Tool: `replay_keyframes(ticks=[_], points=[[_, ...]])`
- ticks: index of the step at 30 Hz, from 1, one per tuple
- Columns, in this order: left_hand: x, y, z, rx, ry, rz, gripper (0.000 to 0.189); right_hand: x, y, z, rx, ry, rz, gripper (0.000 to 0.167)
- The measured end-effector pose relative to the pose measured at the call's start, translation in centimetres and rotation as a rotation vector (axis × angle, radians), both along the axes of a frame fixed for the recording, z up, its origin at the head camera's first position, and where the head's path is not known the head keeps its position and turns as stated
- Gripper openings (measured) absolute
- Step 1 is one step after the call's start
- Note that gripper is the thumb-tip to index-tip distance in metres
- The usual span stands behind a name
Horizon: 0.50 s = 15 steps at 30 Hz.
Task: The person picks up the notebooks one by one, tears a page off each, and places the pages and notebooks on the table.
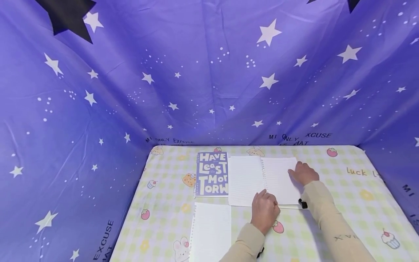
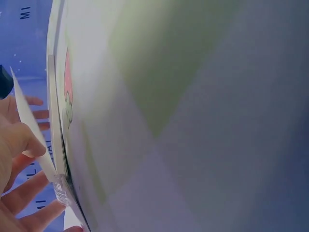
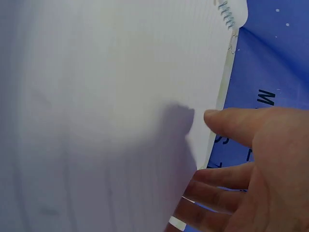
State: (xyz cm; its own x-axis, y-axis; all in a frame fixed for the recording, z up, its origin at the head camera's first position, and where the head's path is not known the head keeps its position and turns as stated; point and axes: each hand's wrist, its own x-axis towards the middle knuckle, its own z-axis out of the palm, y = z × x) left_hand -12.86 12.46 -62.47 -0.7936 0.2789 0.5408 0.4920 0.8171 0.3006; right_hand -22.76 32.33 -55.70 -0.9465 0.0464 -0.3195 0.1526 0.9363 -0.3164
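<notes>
An open spiral notebook lies with white lined pages facing up and its spiral in the middle. My left hand is at the spiral's near end; in the left wrist view its fingers spread at the coil and its thumb is against a raised page. My right hand is at the right page's outer edge. In the right wrist view its thumb stretches over the edge, apart from the fingers, whose tips are hidden behind the page.
Left of the open notebook lies a purple notebook with large white lettering. A second notebook with a white lined page lies nearer, partly cut off by the frame. The tablecloth is checked, and starry blue curtains surround the table.
</notes>
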Motion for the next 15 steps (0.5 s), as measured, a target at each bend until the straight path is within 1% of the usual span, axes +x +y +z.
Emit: replay_keyframes(ticks=[3, 7, 9, 14, 15], points=[[-0.03, 0.01, 0.02, -0.003, -0.006, 0.004, 0.017, 0.01, 0.15, -0.13, 0.0, 0.015, -0.005, 0.062], [0.0, -0.08, -0.05, -0.017, -0.012, 0.001, 0.017, -0.14, 0.27, -0.34, -0.011, 0.08, -0.023, 0.056], [0.02, -0.13, -0.06, -0.028, -0.017, 0.0, 0.016, -0.13, 0.27, -0.33, -0.028, 0.147, -0.02, 0.048], [0.0, -0.5, 0.11, -0.077, -0.043, -0.013, 0.013, 0.1, -0.15, -0.14, -0.058, 0.337, 0.008, 0.018], [0.0, -0.66, 0.21, -0.089, -0.051, -0.017, 0.014, 0.14, -0.28, -0.1, -0.059, 0.36, 0.013, 0.016]])
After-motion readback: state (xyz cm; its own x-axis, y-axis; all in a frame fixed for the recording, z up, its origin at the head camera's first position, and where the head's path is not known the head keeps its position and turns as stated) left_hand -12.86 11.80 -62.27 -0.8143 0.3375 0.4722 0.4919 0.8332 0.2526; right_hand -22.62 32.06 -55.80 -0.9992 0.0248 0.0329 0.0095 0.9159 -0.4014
